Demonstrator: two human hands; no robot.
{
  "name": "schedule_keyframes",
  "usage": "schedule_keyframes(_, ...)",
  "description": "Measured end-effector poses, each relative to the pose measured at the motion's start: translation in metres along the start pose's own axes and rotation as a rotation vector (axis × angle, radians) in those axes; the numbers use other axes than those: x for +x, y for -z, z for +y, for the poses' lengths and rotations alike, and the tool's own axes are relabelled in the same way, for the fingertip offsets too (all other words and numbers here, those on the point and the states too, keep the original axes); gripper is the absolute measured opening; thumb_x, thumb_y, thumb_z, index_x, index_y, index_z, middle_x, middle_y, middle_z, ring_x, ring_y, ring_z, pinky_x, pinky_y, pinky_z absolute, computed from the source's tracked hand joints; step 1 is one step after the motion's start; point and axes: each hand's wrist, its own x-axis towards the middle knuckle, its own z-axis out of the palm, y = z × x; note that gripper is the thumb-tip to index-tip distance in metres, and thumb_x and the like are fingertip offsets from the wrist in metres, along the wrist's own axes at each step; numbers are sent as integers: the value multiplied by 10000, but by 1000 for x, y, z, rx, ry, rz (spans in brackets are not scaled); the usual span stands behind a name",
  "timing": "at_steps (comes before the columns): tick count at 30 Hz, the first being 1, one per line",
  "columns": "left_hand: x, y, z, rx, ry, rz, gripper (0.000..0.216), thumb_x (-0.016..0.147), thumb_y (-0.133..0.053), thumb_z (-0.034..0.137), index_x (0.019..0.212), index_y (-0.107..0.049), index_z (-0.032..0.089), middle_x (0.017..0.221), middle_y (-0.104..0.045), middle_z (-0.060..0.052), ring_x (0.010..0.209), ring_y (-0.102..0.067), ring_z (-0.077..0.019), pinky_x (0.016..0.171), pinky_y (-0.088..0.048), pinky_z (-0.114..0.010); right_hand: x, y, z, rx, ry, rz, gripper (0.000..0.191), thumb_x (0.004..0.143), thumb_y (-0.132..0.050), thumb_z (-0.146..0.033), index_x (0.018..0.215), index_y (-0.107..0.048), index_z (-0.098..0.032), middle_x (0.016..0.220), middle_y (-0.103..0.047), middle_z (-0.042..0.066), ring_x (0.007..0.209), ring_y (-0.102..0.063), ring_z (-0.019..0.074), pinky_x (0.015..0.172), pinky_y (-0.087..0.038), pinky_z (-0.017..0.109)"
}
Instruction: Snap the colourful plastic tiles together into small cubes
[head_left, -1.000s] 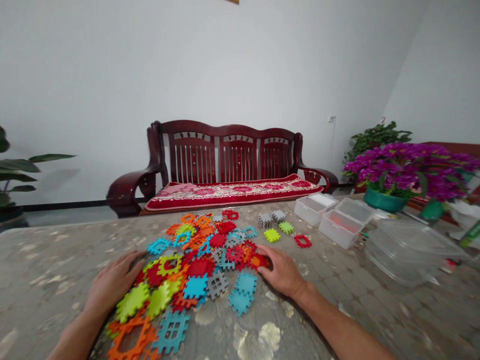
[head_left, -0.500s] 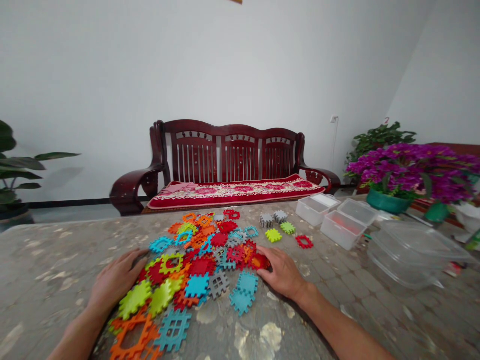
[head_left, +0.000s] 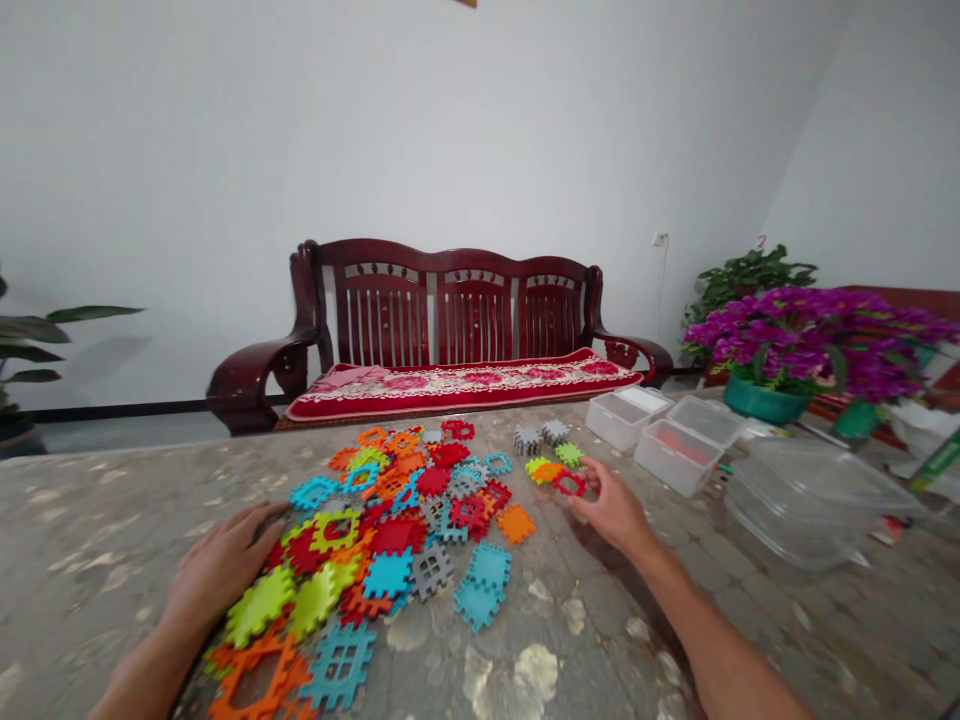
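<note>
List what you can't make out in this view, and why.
Head view: anything under the bare left hand; its palm covers it.
Head view: lower layers of the multicoloured heap of notched plastic tiles; upper ones cover them.
Head view: red contents of the translucent rectangular plastic box; too blurred to identify.
Head view: dark-green leafy plant; cut off by left edge.

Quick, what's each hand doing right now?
Left hand: open, resting beside the pile of pieces, nothing visibly gripped.
Right hand: closed, fingertips pinching a red frame piece.
</note>
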Motion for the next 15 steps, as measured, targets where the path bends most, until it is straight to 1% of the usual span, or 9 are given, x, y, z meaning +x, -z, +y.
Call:
schedule_keyframes(4,0,0,0,9,11,-10,599,937,-284,511,1327,-641,230,1433,-612,-87,1320,-553,-283,1161,-362,-463,12,14,36,-80,-139,117,642,718,-712,-387,1313,-565,-197,1122,-722,103,1027,-677,273,926,-509,428)
schedule_keyframes(6,1,-1,-1,16,16,-3,576,934,-301,506,1319,-645,251,1426,-620,-69,1312,-562,-271,1158,-371,-453,15,17,46,-31,-153,115,639,706,-716,-380,1303,-573,-202,1107,-730,97,1004,-686,264,922,-515,420)
schedule_keyframes(9,2,-3,-2,18,20,1,571,928,-311,517,1314,-649,265,1430,-617,-60,1303,-572,-272,1154,-380,-448,15,19,51,130,-106,12,618,691,-701,-341,1283,-593,-201,1057,-743,77,954,-698,238,908,-529,390)
schedule_keyframes(11,2,-3,-4,12,15,-2,591,930,-296,530,1321,-643,255,1438,-609,-74,1308,-567,-282,1154,-377,-459,14,22,50,201,-66,-68,609,680,-688,-331,1267,-615,-187,1041,-748,76,955,-694,238,910,-527,387)
schedule_keyframes(13,2,-3,-4,9,2,-11,619,938,-270,536,1331,-634,227,1442,-601,-97,1315,-559,-291,1158,-369,-466,13,28,46,205,-43,-151,592,669,-682,-340,1235,-651,-170,1044,-752,85,946,-686,247,895,-525,393)
schedule_keyframes(15,2,-2,-4,12,-11,-23,635,943,-252,534,1335,-627,204,1447,-593,-110,1319,-555,-294,1158,-367,-462,13,36,42,133,-15,-224,538,654,-686,-344,1163,-708,-173,1065,-753,91,925,-672,253,866,-521,397)
